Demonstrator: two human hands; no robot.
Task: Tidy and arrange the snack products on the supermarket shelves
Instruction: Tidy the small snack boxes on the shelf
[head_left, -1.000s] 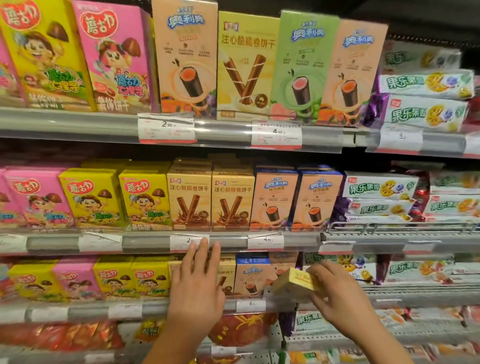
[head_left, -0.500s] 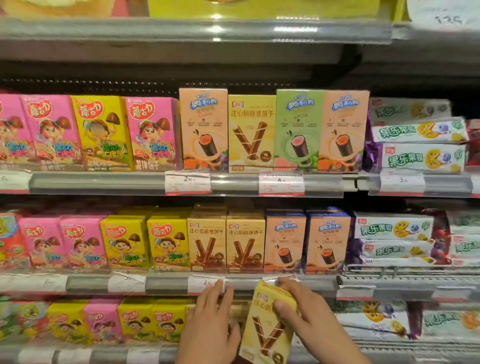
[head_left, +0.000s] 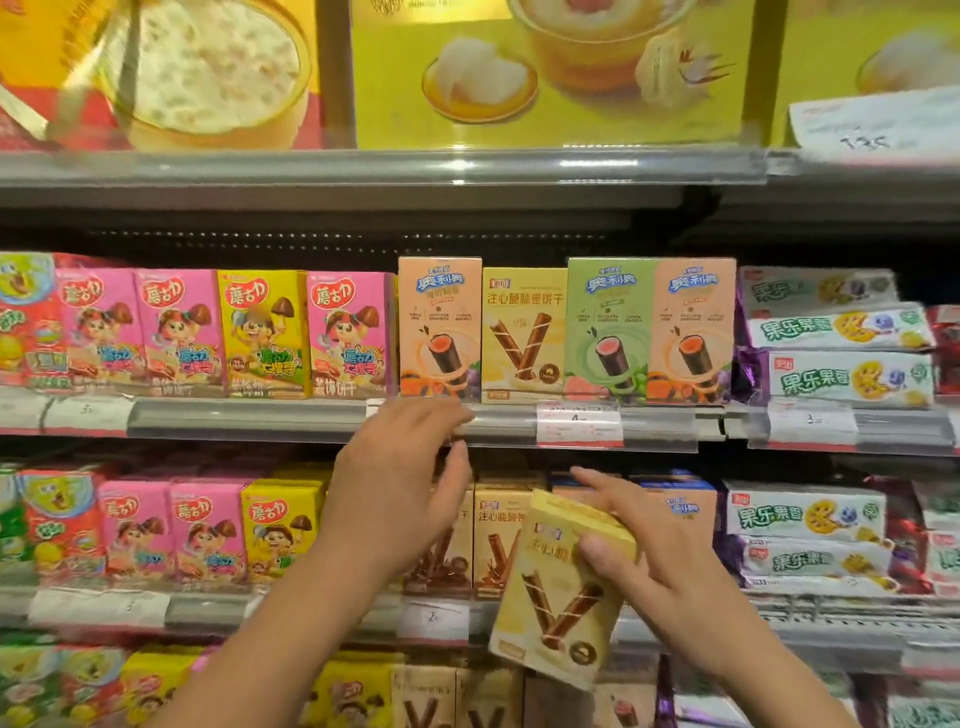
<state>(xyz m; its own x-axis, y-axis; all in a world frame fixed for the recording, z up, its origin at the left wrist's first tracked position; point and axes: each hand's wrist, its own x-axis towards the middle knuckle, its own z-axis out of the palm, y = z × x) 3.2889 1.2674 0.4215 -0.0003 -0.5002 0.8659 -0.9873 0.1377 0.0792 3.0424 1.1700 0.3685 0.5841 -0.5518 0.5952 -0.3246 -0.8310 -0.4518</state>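
1. Step in hand, as I read it: re-homing one stray pale yellow wafer box. The right hand has a firm grip on it, thumb across the front and fingers curled round the back, with the index finger sticking out straight. The box is tilted, top leaning right, and it's off the shelf entirely, held in the air.

2. Landmark: the matching yellow wafer box standing upright on the shelf above. The held box is below it and a bit to the right, in front of the row of darker brown wafer boxes.

3. The left hand is holding nothing, its grip released, fingers loose and slightly bent. The fingertips reach up to the shelf rail just left of and under the orange roll box that sits beside the landmark box. Can't tell if they actually touch the rail.

4. Next move, my guess: lift the held box to the landmark's row, straighten it and face it forward. There's no visible gap at the front, since the green roll box stands tight on the other side. So the free hand probably needs to push neighbours aside first.
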